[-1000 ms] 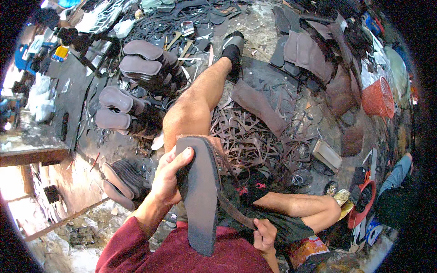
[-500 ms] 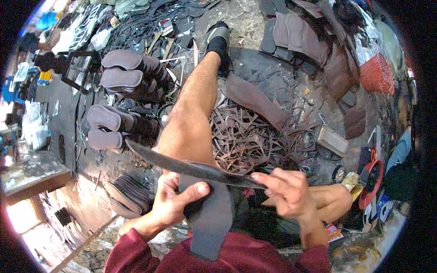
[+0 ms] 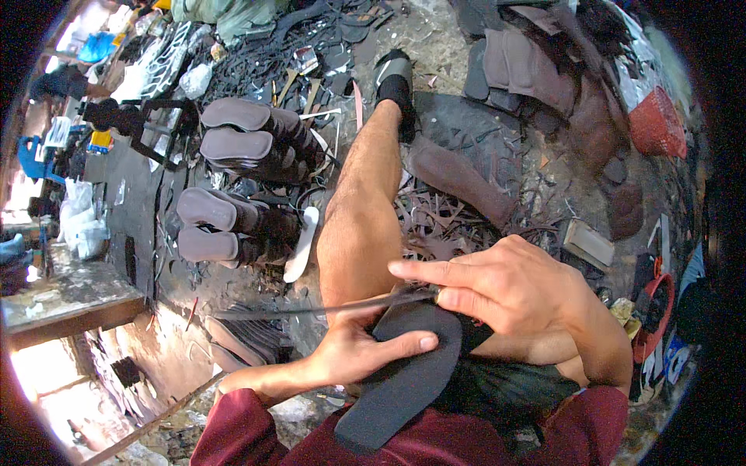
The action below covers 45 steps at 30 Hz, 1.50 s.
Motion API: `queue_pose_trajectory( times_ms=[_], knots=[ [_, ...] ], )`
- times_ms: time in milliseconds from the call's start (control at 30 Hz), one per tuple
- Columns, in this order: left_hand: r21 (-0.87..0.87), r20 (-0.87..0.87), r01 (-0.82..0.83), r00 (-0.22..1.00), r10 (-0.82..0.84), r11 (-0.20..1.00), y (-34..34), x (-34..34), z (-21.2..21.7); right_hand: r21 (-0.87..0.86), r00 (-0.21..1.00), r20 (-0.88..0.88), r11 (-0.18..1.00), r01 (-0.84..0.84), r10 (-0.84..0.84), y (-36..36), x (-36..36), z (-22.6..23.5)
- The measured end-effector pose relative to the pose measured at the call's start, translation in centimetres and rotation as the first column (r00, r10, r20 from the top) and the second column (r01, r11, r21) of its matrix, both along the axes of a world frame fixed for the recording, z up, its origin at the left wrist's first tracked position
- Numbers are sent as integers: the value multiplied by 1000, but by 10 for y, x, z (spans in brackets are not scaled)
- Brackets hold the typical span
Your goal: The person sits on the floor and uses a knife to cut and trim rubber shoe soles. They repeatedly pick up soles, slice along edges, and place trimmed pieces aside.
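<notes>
Facing stacked grey-brown contoured soles (image 3: 237,145) beyond left grip (image 3: 353,349), red plastic-mesh basket (image 3: 657,124) beyond right grip (image 3: 517,287); clasping dark-grey foam-like sole (image 3: 404,388) in former, pinching thin black strip (image 3: 272,313) by its far end in latter

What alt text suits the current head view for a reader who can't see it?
The left hand holds a dark shoe sole, while the right hand is at the sole's upper end, beside a long, thin dark strip. Stacked soles and brown scraps lie beyond on the floor.
</notes>
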<state>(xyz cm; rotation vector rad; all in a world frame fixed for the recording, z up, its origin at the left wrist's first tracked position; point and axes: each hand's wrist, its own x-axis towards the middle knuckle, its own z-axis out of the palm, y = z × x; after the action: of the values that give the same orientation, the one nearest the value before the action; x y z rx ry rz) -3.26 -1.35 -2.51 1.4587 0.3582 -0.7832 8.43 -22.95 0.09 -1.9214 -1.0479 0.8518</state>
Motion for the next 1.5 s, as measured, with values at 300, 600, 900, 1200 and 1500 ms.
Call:
queue_pose_trajectory(
  times_ms=[300, 600, 900, 1200, 1500],
  knots=[
    [-772, -167, -423, 855, 491, 475, -49, -31, -33, 120, 526, -399, 526, 842, -751, -72, -133, -12],
    [-495, -26, -644, 682, 731, 583, -114, 4, -1, 320, 399, 51, 394, 862, -915, -84, -214, -73],
    [-356, 5, -670, 696, 718, 651, -95, -15, -35, 80, 515, 162, 531, 843, -842, -103, -212, -67],
    [-424, 19, -606, 737, 676, 673, -83, -20, -50, 212, 588, 200, 620, 755, -784, -56, -125, -75],
    [-368, 847, -135, 360, 391, 920, -59, 0, -90, 107, 177, -728, 145, 984, -662, -46, -118, -75]
  ],
)
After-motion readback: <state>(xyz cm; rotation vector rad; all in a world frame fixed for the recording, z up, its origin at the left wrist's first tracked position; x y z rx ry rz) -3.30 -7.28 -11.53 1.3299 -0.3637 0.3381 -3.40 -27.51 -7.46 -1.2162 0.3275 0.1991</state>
